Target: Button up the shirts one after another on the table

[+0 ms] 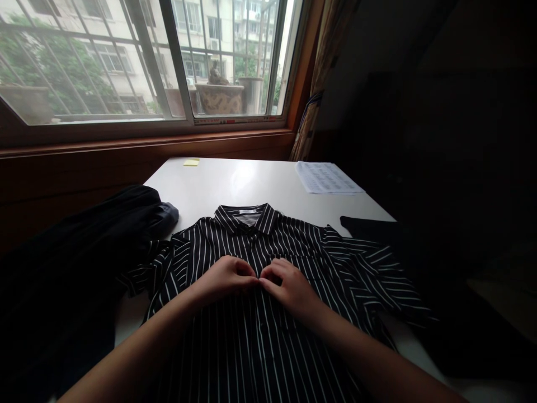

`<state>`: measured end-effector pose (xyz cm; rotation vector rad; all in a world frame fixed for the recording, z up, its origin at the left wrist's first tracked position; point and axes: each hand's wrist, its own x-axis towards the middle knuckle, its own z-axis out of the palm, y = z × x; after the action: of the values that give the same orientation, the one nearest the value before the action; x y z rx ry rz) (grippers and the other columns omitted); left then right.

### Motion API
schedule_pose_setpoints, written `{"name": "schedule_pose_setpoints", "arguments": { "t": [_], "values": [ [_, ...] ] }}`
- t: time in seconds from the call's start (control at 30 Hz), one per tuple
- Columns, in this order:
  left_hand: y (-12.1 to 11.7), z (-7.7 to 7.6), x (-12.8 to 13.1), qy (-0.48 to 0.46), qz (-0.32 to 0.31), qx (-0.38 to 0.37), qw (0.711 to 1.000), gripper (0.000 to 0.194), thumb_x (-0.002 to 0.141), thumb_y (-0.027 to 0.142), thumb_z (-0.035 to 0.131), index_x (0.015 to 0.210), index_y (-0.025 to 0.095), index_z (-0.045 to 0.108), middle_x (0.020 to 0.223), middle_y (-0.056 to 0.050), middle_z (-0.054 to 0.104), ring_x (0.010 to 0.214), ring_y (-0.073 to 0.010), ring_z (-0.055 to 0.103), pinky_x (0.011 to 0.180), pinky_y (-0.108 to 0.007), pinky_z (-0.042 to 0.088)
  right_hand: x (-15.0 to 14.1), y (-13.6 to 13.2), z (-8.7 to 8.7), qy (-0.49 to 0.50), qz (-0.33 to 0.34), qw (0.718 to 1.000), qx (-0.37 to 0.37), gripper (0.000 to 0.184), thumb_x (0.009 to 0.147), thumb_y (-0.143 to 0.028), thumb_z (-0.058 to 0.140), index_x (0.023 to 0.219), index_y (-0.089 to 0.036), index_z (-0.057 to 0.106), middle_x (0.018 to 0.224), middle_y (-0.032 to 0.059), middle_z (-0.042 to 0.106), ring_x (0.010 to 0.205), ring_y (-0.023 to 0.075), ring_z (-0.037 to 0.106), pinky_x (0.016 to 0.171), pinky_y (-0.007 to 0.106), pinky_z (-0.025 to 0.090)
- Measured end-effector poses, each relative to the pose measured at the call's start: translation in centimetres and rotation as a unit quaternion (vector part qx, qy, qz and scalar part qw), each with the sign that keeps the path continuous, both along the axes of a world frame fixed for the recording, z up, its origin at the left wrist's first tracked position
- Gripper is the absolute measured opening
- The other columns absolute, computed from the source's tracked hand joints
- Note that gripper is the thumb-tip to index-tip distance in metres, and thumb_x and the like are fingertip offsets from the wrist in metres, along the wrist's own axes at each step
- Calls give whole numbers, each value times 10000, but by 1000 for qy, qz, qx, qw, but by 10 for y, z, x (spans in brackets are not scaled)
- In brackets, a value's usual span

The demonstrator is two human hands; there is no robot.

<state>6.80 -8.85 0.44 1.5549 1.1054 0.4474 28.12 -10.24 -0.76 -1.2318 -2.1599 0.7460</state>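
Observation:
A black shirt with white stripes lies front up on the white table, its collar toward the window and its short sleeves spread to both sides. My left hand and my right hand meet at the front placket, a little below the collar. Both hands are closed in a pinch on the placket, thumbs and forefingers almost touching. Any button between the fingertips is too small to make out. A chest pocket edge shows just beyond my right hand.
Dark clothing is heaped at the table's left edge. Printed sheets lie at the back right, and a yellow sticky note at the back left. A dark cloth lies by the right sleeve. Behind the table is a barred window.

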Motion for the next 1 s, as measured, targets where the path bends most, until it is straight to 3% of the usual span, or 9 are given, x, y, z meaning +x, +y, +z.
{"name": "schedule_pose_setpoints", "arguments": {
  "t": [0.17, 0.33, 0.67, 0.83, 1.0],
  "values": [
    [0, -2, 1, -9, 18, -17, 1000, 314, 796, 431, 698, 873, 130, 741, 662, -16, 661, 610, -152, 621, 556, -221, 481, 3, 0, 2, 61, 7, 998, -12, 76, 926, -168, 618, 970, -219, 654, 909, 1, 623, 837, 154, 593, 778, 297, 480],
    [0, -5, 1, -15, 14, -4, 1000, 275, 797, 393, 696, 857, 130, 750, 664, -14, 661, 602, -141, 608, 551, -215, 469, 1, 0, 0, 16, 35, 999, 8, 338, 931, -118, 585, 1221, -289, 622, 973, 4, 613, 894, 164, 596, 832, 313, 483],
    [-1, 0, 2, 7, 21, 2, 1000, 309, 829, 425, 658, 918, 136, 724, 725, -24, 677, 607, -159, 640, 536, -226, 486, 3, 1, -1, 11, 30, 999, 7, 143, 948, -134, 579, 990, -240, 666, 963, 3, 623, 888, 160, 607, 811, 300, 483],
    [1, 4, -3, 60, 4, 137, 989, 228, 821, 308, 674, 1006, 192, 739, 784, -4, 664, 671, -137, 607, 595, -217, 456, 9, 3, -3, 32, 19, 999, 6, 161, 939, -101, 579, 978, -240, 650, 967, -9, 619, 878, 145, 610, 803, 287, 480],
    [4, 3, -10, 72, -27, 169, 983, 232, 783, 229, 709, 1009, 199, 755, 784, 7, 653, 708, -129, 592, 638, -212, 447, 13, 5, -3, 38, 10, 999, 9, 162, 931, -96, 576, 968, -235, 649, 947, -5, 610, 873, 149, 605, 792, 290, 476]
  ]
}}
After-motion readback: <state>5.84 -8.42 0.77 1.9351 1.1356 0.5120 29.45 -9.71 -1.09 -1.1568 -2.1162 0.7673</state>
